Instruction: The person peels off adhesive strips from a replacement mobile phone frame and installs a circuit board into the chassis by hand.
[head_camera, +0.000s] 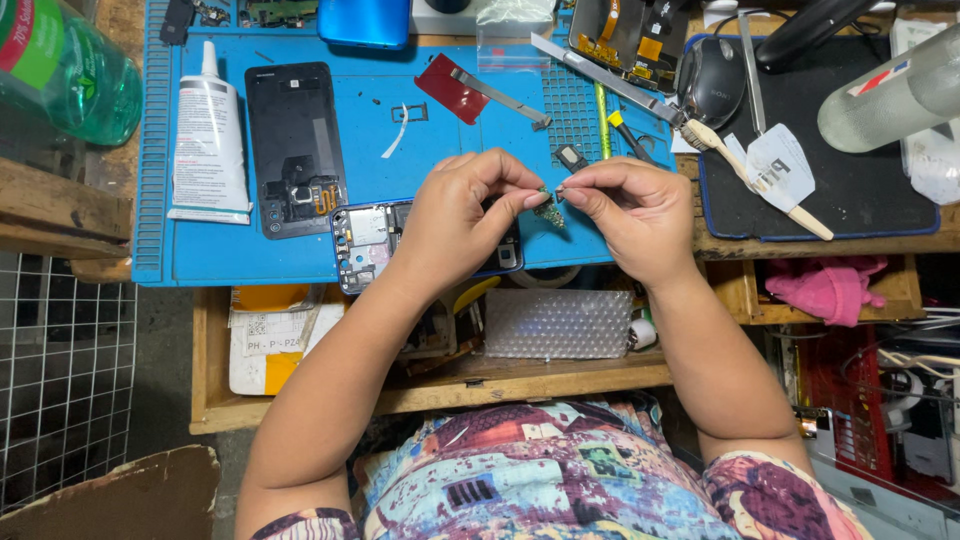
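My left hand (462, 215) and my right hand (628, 208) meet above the front edge of a blue work mat (440, 150). Both pinch a small green circuit board (549, 209) between fingertips and thumbs. Under my left hand lies an opened phone body (362, 243) with its inner parts showing. A black phone back panel (295, 148) lies flat to its left, next to a white glue tube (209, 135).
A red card (450, 88), metal tweezers (600, 75) and a small brush (745, 170) lie on the mat's far side. A computer mouse (712, 80) sits on a dark pad (840, 170). An open wooden drawer (440, 385) below holds bubble wrap (560, 322). A pink cloth (828, 286) lies to the right.
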